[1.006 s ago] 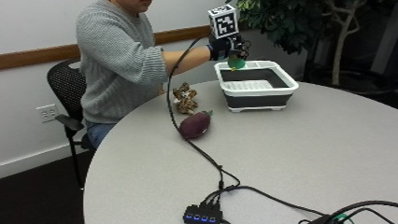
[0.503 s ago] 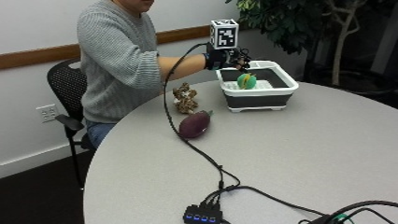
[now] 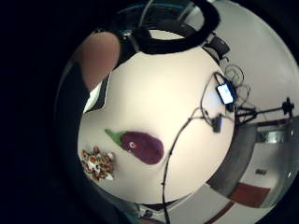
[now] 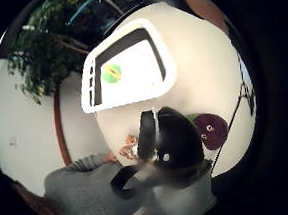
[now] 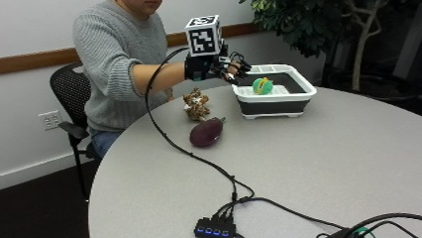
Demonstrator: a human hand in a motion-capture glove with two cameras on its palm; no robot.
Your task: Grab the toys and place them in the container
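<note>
Gloved right hand raised above table, just beside container rim on person's side; fingers spread, relaxed, holding nothing. Green-yellow toy lies inside container, also seen in thumb-side palm view. Purple eggplant toy on table near container, brown-orange plush toy just behind it; both apart from hand.

Outside camera faces across table; 2 palm cameras overlook it.
</note>
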